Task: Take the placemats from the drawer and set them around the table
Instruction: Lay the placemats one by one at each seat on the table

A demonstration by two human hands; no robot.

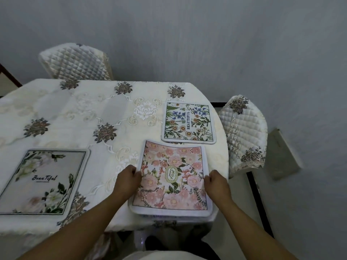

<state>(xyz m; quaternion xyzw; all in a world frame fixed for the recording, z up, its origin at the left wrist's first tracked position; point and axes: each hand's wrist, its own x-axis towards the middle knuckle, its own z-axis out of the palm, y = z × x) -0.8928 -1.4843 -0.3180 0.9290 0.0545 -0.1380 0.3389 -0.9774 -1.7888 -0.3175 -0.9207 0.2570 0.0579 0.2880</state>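
Observation:
A pink floral placemat [171, 177] marked "GARDEN" sits at the near right edge of the table [84, 113], its far edge curled slightly upward. My left hand [127, 178] grips its left edge and my right hand [216, 182] grips its right edge. More mat edges show just beneath its near edge. A placemat with blue and orange flowers [188, 122], marked "BEAUTIFUL", lies flat beyond it near the right side. A grey placemat with white flowers [44, 182] lies flat at the near left.
The table wears a cream embroidered cloth with dark flower motifs. A quilted chair [75, 62] stands at the far side and another quilted chair [244, 132] at the right. A grey wall runs behind; floor shows at right.

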